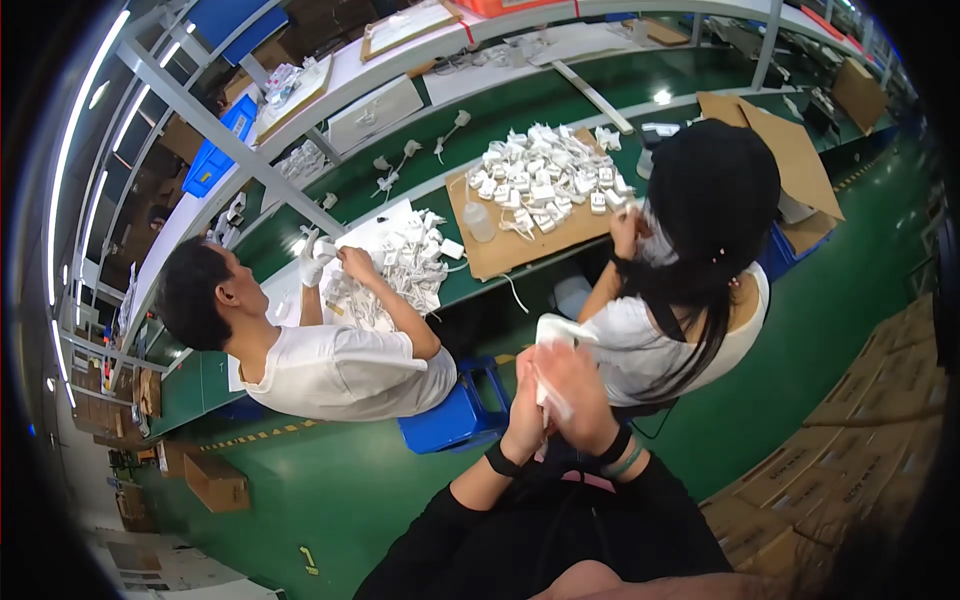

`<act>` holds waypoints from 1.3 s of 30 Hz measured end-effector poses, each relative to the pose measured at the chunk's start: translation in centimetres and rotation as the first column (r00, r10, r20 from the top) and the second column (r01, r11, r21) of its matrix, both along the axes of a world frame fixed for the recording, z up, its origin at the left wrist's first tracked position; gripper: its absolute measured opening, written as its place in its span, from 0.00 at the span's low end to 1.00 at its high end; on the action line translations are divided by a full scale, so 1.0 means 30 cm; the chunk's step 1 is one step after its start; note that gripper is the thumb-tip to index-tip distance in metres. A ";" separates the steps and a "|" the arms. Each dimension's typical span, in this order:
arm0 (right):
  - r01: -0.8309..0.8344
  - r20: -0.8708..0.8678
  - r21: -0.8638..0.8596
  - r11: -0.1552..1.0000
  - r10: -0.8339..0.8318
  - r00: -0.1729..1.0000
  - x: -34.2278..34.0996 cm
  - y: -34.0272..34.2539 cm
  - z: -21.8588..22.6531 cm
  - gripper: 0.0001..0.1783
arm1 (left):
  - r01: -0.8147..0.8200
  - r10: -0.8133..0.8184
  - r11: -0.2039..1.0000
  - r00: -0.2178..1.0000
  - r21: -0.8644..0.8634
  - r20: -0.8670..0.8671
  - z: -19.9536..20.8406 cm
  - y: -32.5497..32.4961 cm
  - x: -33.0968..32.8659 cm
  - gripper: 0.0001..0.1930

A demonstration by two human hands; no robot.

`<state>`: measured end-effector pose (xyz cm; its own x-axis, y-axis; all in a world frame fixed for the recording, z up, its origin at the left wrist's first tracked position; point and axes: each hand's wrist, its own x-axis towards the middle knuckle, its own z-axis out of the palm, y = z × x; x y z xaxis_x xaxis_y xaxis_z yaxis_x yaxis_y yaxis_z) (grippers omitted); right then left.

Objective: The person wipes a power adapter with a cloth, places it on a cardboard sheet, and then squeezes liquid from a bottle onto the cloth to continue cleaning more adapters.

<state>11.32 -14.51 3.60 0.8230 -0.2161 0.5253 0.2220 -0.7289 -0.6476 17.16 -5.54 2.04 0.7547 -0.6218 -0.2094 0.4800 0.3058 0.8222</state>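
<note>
My left hand (522,415) and my right hand (585,395) are pressed together in front of my body. Both close around a white thing (562,328), which sticks out past the fingers at the top. A thin white part of it shows between the palms. Motion blurs the right fingers, and the hands hide most of the thing, so its kind is unclear. Black bands circle both wrists, and a green one is on the right. Beyond my hands, white plug adapters (545,185) are heaped on a cardboard sheet (490,255) on the green workbench (470,285).
A seated person in white (335,370) at left handles small white parts beside another white pile (390,265). At right, close to my hands, sits a person in a black cap (715,195). A blue stool (450,415) stands between them. Stacked cartons (840,440) line the right side.
</note>
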 end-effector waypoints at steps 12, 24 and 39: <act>0.072 0.198 0.181 0.981 -0.108 0.974 -0.057 0.079 -0.024 0.23 | 0.091 -0.087 0.996 0.939 0.004 0.332 -0.113 0.036 0.043 0.16; -0.082 0.159 0.922 0.379 -0.177 0.971 -0.029 0.059 -0.066 0.28 | 0.205 -0.227 0.952 0.971 -0.229 -0.073 -0.008 0.080 0.089 0.27; -0.205 0.222 0.974 0.095 -0.230 0.948 -0.042 0.080 -0.022 0.29 | 0.235 -0.245 0.958 0.969 -0.168 -0.043 -0.013 0.083 0.140 0.39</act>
